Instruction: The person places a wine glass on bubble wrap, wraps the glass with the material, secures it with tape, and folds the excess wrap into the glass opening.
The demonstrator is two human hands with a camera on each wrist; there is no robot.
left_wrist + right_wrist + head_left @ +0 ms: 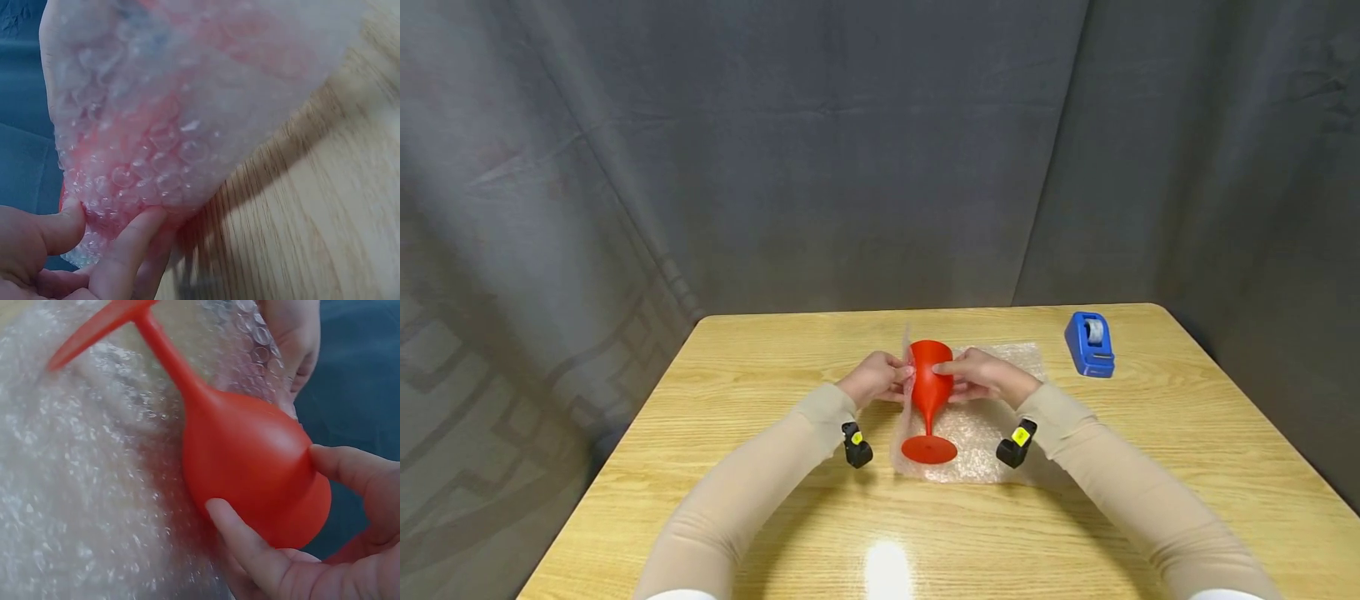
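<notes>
A red goblet [931, 379] lies on its side on a sheet of bubble wrap [977, 437], its round foot toward me. My right hand [988, 375] grips the goblet's bowl from the right, thumb on top; in the right wrist view the thumb and a finger press into the red bowl [250, 450]. On the other side my left hand [880, 377] pinches the raised left edge of the bubble wrap against the bowl. The left wrist view shows that upright flap of bubble wrap [162, 137] between thumb and fingers, with red showing through it.
A blue tape dispenser [1090, 346] with a roll of tape stands at the back right of the wooden table [737, 358]. Grey curtains [850, 167] hang behind the table and along both sides. Small black cameras are strapped to both wrists.
</notes>
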